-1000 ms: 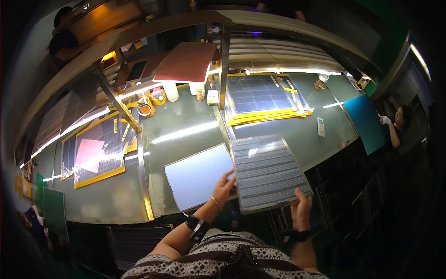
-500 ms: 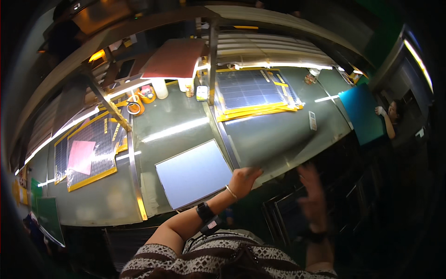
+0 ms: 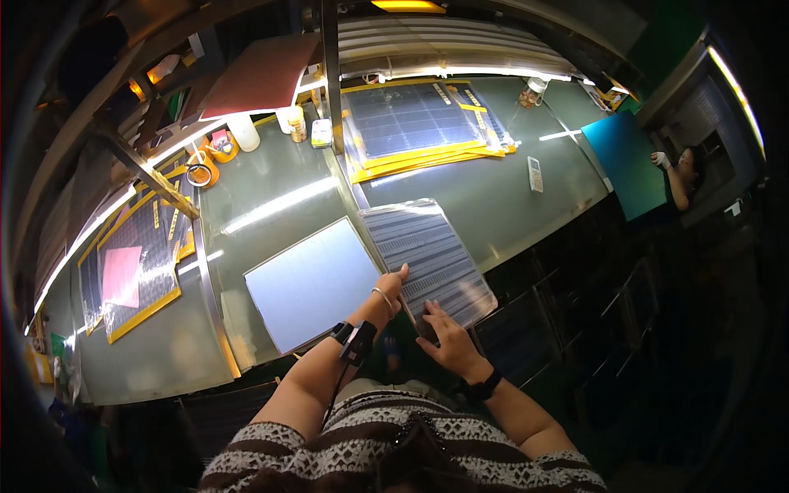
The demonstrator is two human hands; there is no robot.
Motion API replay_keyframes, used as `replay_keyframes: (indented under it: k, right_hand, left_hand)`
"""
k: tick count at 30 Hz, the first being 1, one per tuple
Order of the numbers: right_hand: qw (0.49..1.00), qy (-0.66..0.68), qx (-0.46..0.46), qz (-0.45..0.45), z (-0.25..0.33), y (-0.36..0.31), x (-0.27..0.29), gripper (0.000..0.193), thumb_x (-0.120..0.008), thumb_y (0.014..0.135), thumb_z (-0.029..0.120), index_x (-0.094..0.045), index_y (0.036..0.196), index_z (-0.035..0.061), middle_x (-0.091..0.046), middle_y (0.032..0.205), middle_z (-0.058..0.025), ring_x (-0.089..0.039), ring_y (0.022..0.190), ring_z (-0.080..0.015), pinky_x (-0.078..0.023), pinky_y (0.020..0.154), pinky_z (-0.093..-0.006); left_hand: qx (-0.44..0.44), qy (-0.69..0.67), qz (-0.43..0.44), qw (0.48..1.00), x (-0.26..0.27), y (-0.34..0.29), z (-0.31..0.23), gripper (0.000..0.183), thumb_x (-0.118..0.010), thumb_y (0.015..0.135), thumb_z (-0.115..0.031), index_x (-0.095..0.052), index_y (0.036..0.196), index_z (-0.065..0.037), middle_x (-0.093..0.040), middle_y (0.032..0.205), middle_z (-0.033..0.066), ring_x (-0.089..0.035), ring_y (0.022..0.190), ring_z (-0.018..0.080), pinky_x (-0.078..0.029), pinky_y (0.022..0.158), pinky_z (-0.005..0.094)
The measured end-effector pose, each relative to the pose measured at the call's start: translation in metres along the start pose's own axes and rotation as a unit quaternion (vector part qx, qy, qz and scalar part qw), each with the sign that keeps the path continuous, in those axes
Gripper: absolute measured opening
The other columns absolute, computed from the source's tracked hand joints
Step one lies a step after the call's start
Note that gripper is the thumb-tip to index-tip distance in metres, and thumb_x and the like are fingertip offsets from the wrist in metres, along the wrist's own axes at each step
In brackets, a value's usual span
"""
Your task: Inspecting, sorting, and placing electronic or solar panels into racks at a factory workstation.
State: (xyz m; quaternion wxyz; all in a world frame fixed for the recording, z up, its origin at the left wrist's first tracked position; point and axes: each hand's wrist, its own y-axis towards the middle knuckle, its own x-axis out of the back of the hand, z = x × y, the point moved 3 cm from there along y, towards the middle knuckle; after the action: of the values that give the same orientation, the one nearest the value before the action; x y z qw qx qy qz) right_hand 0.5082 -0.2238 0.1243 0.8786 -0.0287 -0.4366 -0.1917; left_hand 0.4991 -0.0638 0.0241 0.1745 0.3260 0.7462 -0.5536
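A rectangular panel (image 3: 427, 259) with dark and pale stripes, rows of fine marks and pale edges lies tilted at the table's front. My left hand (image 3: 393, 289) grips its left edge, thumb on top; the fingers underneath are hidden. Across its near edge, my right hand (image 3: 449, 338) rests with fingers spread and the palm toward the panel. Just left of my left hand, a pale blue-white rectangular board (image 3: 316, 283) lies flat on the table (image 3: 271, 197).
Behind the panel are stacked yellow-edged dark grid sheets (image 3: 415, 123) and a small white rectangular device (image 3: 535, 174). Orange tape rolls (image 3: 201, 172) and bottles (image 3: 244, 134) stand farther left. At the right, another person's hand (image 3: 660, 159) holds a teal board (image 3: 629, 164).
The striped panel now lies at the table's front, held by my left hand. My right hand has swung in from the right onto it. The view has shifted, moving the scene up and left.
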Motion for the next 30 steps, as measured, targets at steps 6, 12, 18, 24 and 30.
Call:
replay_keyframes:
  k: [6,12,18,24,30]
  right_hand:
    - [0.99,0.119,-0.071,0.022,-0.022,-0.006,-0.025,0.035,-0.057,0.079,0.018,-0.047,0.102,-0.0061,-0.044,0.119,-0.0282,-0.041,0.114,-0.0408,-0.037,0.092,-0.0412]
    - [0.996,-0.069,-0.019,-0.049,-0.023,-0.004,-0.044,0.021,-0.053,0.076,0.007,-0.048,0.092,-0.0059,-0.049,0.113,-0.0271,-0.049,0.106,-0.038,-0.044,0.086,-0.0393]
    - [0.992,-0.096,0.012,-0.08,-0.028,0.003,-0.047,0.017,-0.05,0.079,0.006,-0.049,0.091,-0.0051,-0.053,0.107,-0.0257,-0.053,0.099,-0.0367,-0.047,0.081,-0.0372]
    - [0.992,-0.02,-0.069,-0.101,-0.053,0.012,-0.027,0.01,-0.048,0.082,0.008,-0.048,0.088,-0.0004,-0.057,0.077,-0.0182,-0.057,0.067,-0.035,-0.047,0.057,-0.0407]
    - [0.986,0.026,-0.128,-0.1,-0.042,0.045,0.001,0.008,-0.046,0.083,0.01,-0.044,0.086,0.0023,-0.058,0.066,-0.0177,-0.057,0.061,-0.0369,-0.044,0.054,-0.0442]
  left_hand:
    - [0.002,0.061,-0.093,0.994,0.026,0.02,0.009,0.037,-0.048,0.088,-0.024,-0.042,0.114,0.002,-0.052,0.109,0.0194,-0.052,0.097,0.0323,-0.045,0.083,0.0494]
    - [0.029,-0.02,-0.041,0.999,0.026,0.029,0.013,0.046,-0.051,0.087,-0.027,-0.038,0.117,0.005,-0.051,0.108,0.0177,-0.054,0.093,0.0315,-0.046,0.081,0.0476]
    - [-0.042,0.005,-0.07,0.997,0.027,0.022,-0.002,0.04,-0.046,0.089,-0.027,-0.04,0.113,0.004,-0.053,0.104,0.0158,-0.055,0.093,0.0302,-0.047,0.081,0.0497]
    - [0.006,0.02,0.089,0.996,0.03,0.021,0.0,0.059,-0.047,0.084,-0.047,-0.041,0.117,0.001,-0.051,0.114,0.0165,-0.056,0.096,0.0283,-0.048,0.08,0.0426]
    - [-0.047,0.047,0.02,0.998,0.038,0.036,0.025,0.046,-0.059,0.081,-0.039,-0.051,0.109,-0.004,-0.06,0.093,0.01,-0.059,0.075,0.0227,-0.05,0.065,0.0376]
